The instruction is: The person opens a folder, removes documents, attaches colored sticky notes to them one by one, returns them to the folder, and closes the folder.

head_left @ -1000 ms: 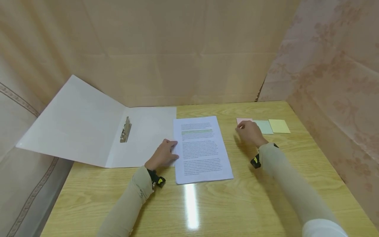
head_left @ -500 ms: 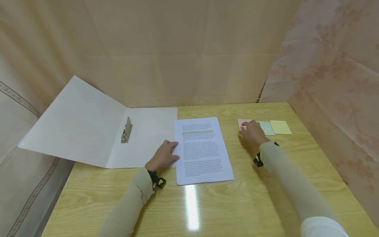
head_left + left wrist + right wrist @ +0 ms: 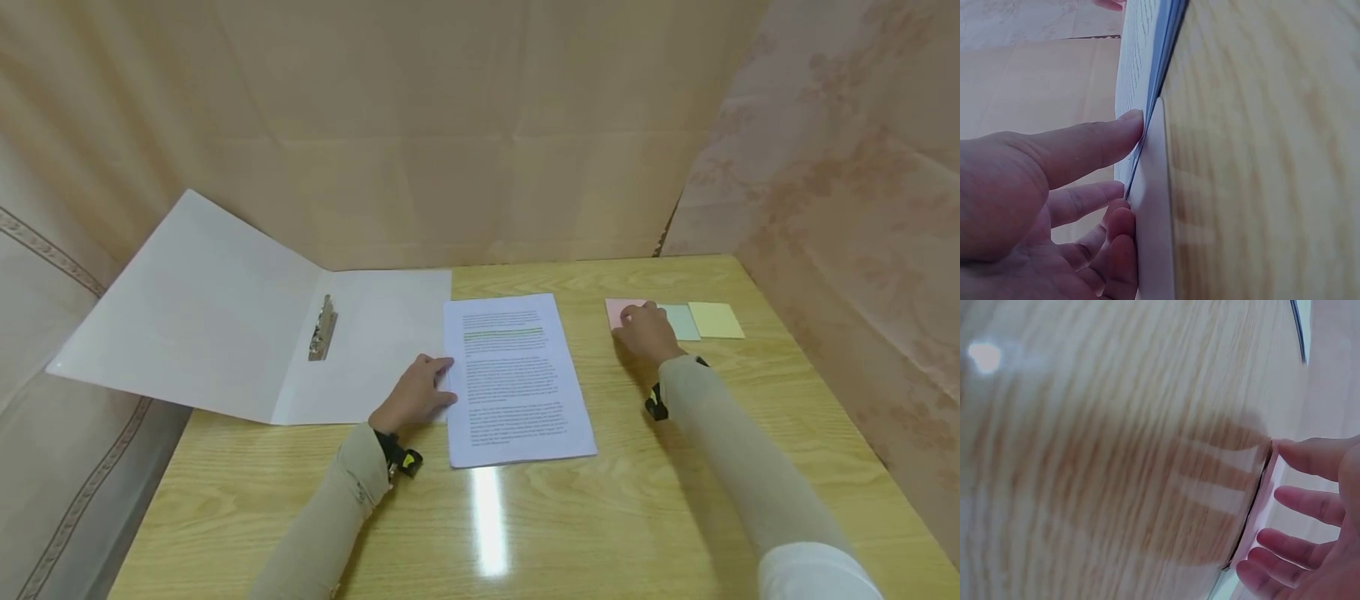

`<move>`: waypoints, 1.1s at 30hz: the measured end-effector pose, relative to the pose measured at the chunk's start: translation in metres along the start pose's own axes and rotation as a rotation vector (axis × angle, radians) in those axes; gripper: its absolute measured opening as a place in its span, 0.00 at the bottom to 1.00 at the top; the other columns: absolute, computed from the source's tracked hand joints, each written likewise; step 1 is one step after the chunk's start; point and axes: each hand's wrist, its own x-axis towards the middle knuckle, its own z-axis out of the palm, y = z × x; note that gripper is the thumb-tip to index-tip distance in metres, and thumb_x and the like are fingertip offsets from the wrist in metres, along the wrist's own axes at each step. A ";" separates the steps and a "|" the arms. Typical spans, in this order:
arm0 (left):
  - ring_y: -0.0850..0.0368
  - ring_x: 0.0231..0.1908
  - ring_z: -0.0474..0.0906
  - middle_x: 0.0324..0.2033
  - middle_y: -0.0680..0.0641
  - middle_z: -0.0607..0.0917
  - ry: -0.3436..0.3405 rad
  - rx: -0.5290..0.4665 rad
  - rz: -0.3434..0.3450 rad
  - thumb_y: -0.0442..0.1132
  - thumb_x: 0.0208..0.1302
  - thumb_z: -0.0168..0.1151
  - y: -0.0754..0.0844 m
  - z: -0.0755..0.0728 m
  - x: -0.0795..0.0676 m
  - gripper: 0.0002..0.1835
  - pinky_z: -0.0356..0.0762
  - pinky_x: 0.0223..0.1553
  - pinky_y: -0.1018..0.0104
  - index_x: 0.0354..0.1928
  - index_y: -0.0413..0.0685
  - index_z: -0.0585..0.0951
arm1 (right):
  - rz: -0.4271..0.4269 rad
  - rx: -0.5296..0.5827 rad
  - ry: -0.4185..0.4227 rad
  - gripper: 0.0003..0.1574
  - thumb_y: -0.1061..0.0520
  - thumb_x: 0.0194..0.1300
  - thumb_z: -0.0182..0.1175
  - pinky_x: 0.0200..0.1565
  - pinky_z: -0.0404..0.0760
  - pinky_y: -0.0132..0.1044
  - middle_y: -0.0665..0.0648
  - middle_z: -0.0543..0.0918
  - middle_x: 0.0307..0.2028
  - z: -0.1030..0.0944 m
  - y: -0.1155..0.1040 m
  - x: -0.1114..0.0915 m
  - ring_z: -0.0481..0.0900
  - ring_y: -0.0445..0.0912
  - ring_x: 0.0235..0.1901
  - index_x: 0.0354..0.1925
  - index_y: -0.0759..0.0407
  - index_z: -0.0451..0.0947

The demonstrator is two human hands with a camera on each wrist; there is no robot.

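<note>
A stack of printed paper point(image 3: 513, 379) with a green-highlighted line lies in front of me, overlapping the right edge of an open white file folder point(image 3: 390, 312). My left hand point(image 3: 416, 390) touches the stack's left edge with thumb and index finger; its other fingertips rest on the folder in the left wrist view. At the right, my right hand point(image 3: 648, 335) is over the near part of a pink sticky note pad point(image 3: 615, 308). In the right wrist view, the thumb point(image 3: 1313, 455) touches one corner of the pad and the other fingers are spread along it, loosely bent.
A green sticky note pad point(image 3: 681, 322) and a yellow one point(image 3: 716, 320) lie in a row right of the pink pad. The folder's metal clip point(image 3: 322, 332) is near its spine, and its raised cover point(image 3: 187, 321) leans at the left. Curtains point(image 3: 480, 133) hang behind the wooden table point(image 3: 420, 533).
My right hand has shifted slightly right and down over the pink pad, so more of the pad shows. My left hand has stayed at the stack's edge.
</note>
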 end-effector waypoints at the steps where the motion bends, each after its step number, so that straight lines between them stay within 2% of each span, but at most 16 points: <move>1: 0.53 0.40 0.69 0.47 0.41 0.74 -0.001 0.003 0.001 0.41 0.59 0.70 -0.001 0.000 0.001 0.37 0.68 0.43 0.62 0.69 0.42 0.68 | 0.001 -0.003 0.007 0.26 0.52 0.69 0.54 0.56 0.69 0.61 0.75 0.71 0.53 0.000 0.001 0.001 0.65 0.69 0.55 0.55 0.72 0.73; 9: 0.54 0.39 0.69 0.46 0.41 0.74 0.006 0.019 0.013 0.42 0.58 0.70 -0.003 0.002 0.003 0.37 0.67 0.41 0.64 0.69 0.42 0.68 | -0.007 -0.047 0.003 0.31 0.47 0.70 0.54 0.57 0.68 0.62 0.74 0.76 0.52 -0.003 0.004 0.006 0.67 0.69 0.55 0.55 0.74 0.73; 14: 0.54 0.39 0.69 0.44 0.42 0.74 0.008 0.023 0.019 0.41 0.58 0.70 -0.003 0.002 0.003 0.37 0.66 0.40 0.65 0.69 0.42 0.68 | -0.029 -0.085 -0.028 0.28 0.47 0.70 0.56 0.55 0.66 0.63 0.73 0.80 0.44 -0.005 0.006 0.011 0.69 0.70 0.50 0.46 0.75 0.75; 18: 0.54 0.38 0.68 0.43 0.43 0.73 0.004 0.020 0.009 0.41 0.58 0.70 -0.001 0.000 0.001 0.36 0.65 0.39 0.65 0.68 0.41 0.69 | -0.002 -0.060 -0.032 0.27 0.46 0.67 0.59 0.51 0.67 0.62 0.72 0.79 0.41 -0.004 0.007 0.014 0.69 0.69 0.49 0.41 0.73 0.74; 24: 0.54 0.38 0.68 0.42 0.43 0.73 0.014 0.010 0.018 0.41 0.59 0.70 0.001 -0.001 -0.001 0.36 0.65 0.39 0.65 0.68 0.41 0.69 | 0.053 0.010 -0.028 0.32 0.48 0.63 0.63 0.54 0.67 0.62 0.75 0.77 0.50 -0.006 0.004 0.014 0.67 0.70 0.52 0.51 0.75 0.73; 29: 0.54 0.38 0.68 0.42 0.43 0.73 0.014 0.006 0.017 0.40 0.59 0.70 0.001 -0.001 -0.002 0.36 0.65 0.39 0.65 0.68 0.41 0.69 | 0.125 0.098 -0.049 0.44 0.48 0.57 0.69 0.56 0.68 0.64 0.80 0.67 0.58 -0.009 0.001 0.009 0.61 0.73 0.57 0.58 0.77 0.65; 31: 0.54 0.39 0.68 0.42 0.43 0.73 0.012 0.003 0.011 0.40 0.59 0.69 0.001 0.000 -0.002 0.36 0.65 0.39 0.65 0.69 0.41 0.68 | 0.152 0.114 -0.059 0.50 0.46 0.55 0.71 0.53 0.70 0.62 0.82 0.64 0.59 -0.011 0.000 0.006 0.61 0.72 0.56 0.60 0.78 0.62; 33: 0.54 0.39 0.68 0.42 0.43 0.73 0.012 0.001 0.007 0.41 0.59 0.70 0.000 0.001 -0.002 0.36 0.65 0.39 0.65 0.69 0.42 0.68 | 0.180 0.118 -0.066 0.47 0.45 0.54 0.72 0.45 0.75 0.55 0.80 0.68 0.54 -0.012 -0.001 0.005 0.67 0.67 0.49 0.55 0.78 0.67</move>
